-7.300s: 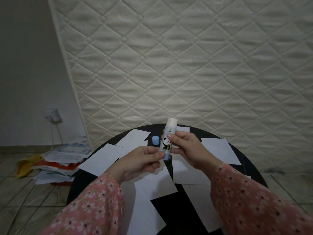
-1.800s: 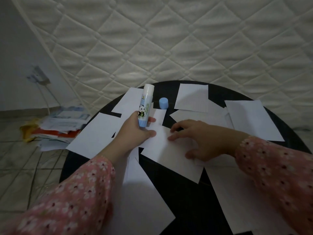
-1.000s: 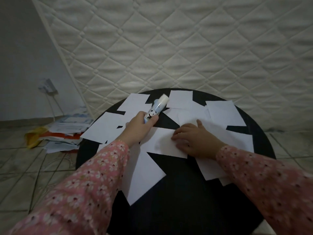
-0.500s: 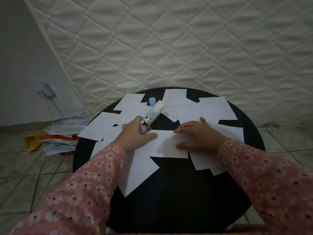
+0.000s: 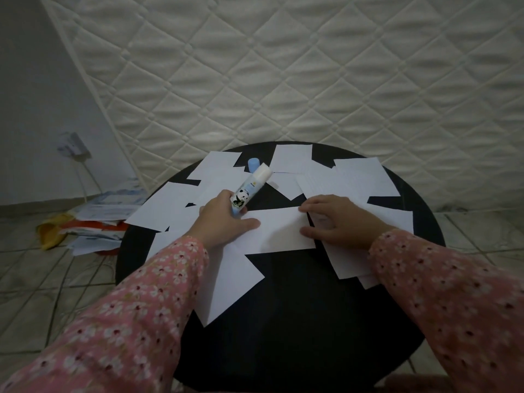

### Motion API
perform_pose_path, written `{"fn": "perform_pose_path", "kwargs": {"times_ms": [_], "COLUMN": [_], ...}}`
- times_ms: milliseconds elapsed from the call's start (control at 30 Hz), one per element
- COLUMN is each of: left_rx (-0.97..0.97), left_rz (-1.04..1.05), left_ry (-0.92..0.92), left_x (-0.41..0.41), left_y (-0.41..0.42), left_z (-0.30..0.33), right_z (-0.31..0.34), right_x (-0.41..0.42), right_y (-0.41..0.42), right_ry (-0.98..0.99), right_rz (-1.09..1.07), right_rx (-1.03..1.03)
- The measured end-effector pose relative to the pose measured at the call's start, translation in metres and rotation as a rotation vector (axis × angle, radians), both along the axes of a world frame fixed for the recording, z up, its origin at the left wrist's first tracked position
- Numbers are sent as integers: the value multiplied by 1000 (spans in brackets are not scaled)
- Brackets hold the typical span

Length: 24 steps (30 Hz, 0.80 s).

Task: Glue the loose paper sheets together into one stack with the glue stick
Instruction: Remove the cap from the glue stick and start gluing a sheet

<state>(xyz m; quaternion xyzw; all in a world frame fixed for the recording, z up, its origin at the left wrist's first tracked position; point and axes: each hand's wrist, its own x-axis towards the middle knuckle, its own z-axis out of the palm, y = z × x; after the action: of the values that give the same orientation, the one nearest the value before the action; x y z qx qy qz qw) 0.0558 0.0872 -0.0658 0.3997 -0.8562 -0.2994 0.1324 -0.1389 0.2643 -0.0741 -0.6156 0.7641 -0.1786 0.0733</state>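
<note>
Several white paper sheets lie scattered over a round black table [image 5: 297,321]. One sheet [image 5: 279,229] lies flat in the middle between my hands. My left hand [image 5: 224,222] grips an uncapped glue stick [image 5: 249,188] with a panda label, its white tip tilted up and away, while the thumb rests on the sheet's left edge. My right hand [image 5: 337,219] holds the sheet's right edge, fingers on top and thumb at its near edge. The blue cap [image 5: 253,163] stands on the table behind the glue stick.
A quilted white mattress [image 5: 283,75] leans upright right behind the table. On the tiled floor to the left lies a pile of papers and a yellow item [image 5: 88,219]. A wall socket with a cable [image 5: 74,148] sits on the left wall.
The middle sheet has been turned and squared between my hands. My left hand kept the glue stick throughout. My right hand slid to the sheet's right edge.
</note>
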Motion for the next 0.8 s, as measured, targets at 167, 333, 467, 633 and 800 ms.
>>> {"fn": "perform_pose_path", "kwargs": {"times_ms": [167, 333, 467, 633, 800], "left_rx": [149, 225, 384, 420, 121], "left_rz": [0, -38, -9, -17, -122], "left_ry": [205, 466, 728, 747, 583], "left_x": [-9, -20, -30, -46, -54], "left_y": [10, 13, 21, 24, 28], "left_z": [22, 29, 34, 32, 29], "right_z": [-5, -9, -8, -12, -14], "right_x": [-2, -7, -4, -5, -5], "right_y": [-7, -6, -1, 0, -1], "right_ry": [149, 36, 43, 7, 23], "right_rz": [4, 15, 5, -24, 2], "right_rx": [35, 8, -14, -73, -72]}}
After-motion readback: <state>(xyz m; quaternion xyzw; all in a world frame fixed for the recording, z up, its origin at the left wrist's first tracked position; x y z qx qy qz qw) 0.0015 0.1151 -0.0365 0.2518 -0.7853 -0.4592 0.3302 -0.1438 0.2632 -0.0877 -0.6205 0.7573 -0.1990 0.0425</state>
